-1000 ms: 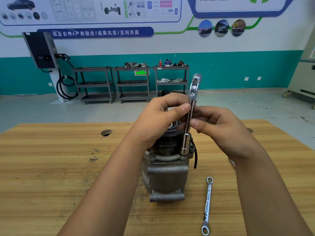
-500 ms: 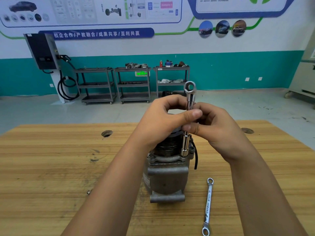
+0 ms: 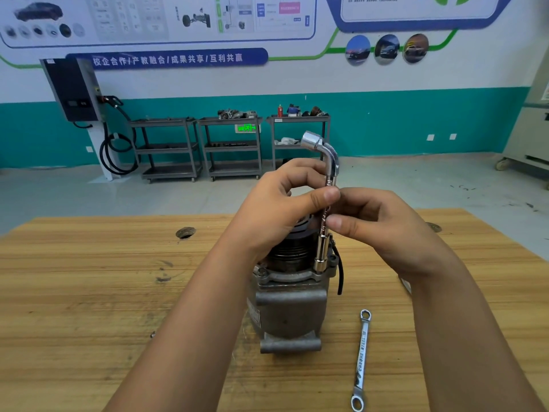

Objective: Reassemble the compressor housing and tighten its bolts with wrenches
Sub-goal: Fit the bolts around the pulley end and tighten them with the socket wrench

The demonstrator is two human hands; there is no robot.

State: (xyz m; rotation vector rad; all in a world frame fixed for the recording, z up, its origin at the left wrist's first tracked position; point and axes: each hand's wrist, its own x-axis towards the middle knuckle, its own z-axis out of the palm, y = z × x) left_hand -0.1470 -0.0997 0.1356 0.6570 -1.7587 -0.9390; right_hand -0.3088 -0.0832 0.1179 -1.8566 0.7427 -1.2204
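Running down a housing bolt, by the look of it. Items on view:

- Socket wrench [image 3: 321, 251]: L-shaped, polished chrome with a round shaft. It stands upright, its lower socket on the compressor's rim below both thumbs. The other socket end bends away above the hands.
- Left hand [image 3: 276, 209] and right hand [image 3: 383, 230]: close together, each pinching the shaft between thumb and fingers, left thumb above right.
- Compressor [image 3: 289, 307]: dull cast grey metal with a dark ribbed drum on top, standing on end under the hands. One bolt head [image 3: 262, 272] shows on the rim beneath the left hand.
- Flat wrench [image 3: 361, 361]: ring-ended stamped steel, lying on the wooden table [image 3: 89, 278] beside the right forearm, untouched.

Handling note: I would keep the shaft plumb over the bolt and twirl lightly until it seats. Smooth chrome slips, so save the bent arm for the final pull.
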